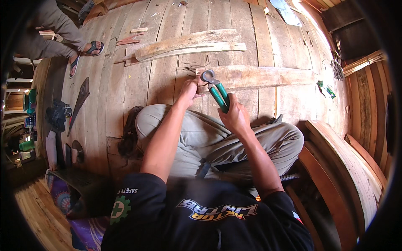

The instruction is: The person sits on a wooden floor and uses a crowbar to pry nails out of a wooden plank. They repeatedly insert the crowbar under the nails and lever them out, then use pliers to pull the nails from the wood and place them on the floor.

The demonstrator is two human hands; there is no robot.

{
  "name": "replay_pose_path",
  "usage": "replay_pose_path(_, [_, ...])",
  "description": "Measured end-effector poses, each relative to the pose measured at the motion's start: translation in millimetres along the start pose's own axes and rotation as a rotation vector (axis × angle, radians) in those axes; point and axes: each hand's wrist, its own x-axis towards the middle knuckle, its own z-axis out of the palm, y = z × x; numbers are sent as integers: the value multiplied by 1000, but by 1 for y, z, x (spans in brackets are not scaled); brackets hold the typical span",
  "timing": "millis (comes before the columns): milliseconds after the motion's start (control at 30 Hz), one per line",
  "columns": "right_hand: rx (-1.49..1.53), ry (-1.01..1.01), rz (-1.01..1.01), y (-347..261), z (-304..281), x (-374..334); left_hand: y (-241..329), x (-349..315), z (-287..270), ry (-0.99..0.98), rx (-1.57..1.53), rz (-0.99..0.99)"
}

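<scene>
My right hand (235, 116) is closed around the green handles of a pair of pincers (217, 94). Their round metal jaws rest over the left end of a wooden board (268, 77), which lies crosswise on the floor in front of my crossed legs. My left hand (190, 90) grips that same end of the board, just left of the jaws; some of its fingers are hidden. Whether the jaws bite on a nail is too small to tell. Several loose nails (191, 67) lie beside the board's left end.
Beyond the board, more rough planks (186, 44) lie on the plank floor (167, 79). A handsaw (81, 98) is to my left, near another person's sandalled foot (95, 47). Stacked timber (341, 167) stands close on my right. A green wrapper (325, 89) lies past the board's right end.
</scene>
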Motion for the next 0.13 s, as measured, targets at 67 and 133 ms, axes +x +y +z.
replay_pose_path(67, [91, 44, 27, -6, -17, -3, -3, 6, -2, -37, -37, 39])
replay_pose_path(133, [262, 61, 94, -30, -46, -9, -13, 6, -7, -48, -119, 118])
